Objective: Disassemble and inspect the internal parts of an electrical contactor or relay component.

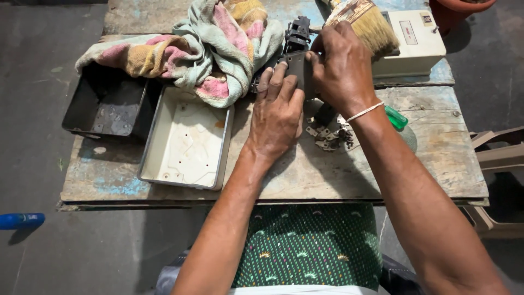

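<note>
My left hand (pixel 277 112) and my right hand (pixel 341 68) both grip a dark grey flat part (pixel 299 70) of a black mechanical assembly (pixel 297 34) standing on the worn wooden board (pixel 426 164). The left fingers press on the part's left edge, the right hand wraps its right side. Small metal bits and screws (pixel 327 136) lie on the board just under my right wrist. A green handle (pixel 397 118) pokes out behind my right forearm.
A striped pastel cloth (pixel 202 49) lies at the back left, draped over a black tray (pixel 106 106). A shallow white tray (pixel 185 139) sits beside it. A paintbrush (pixel 371 24) rests on a white box (pixel 417 41). A blue object (pixel 22 220) lies on the floor.
</note>
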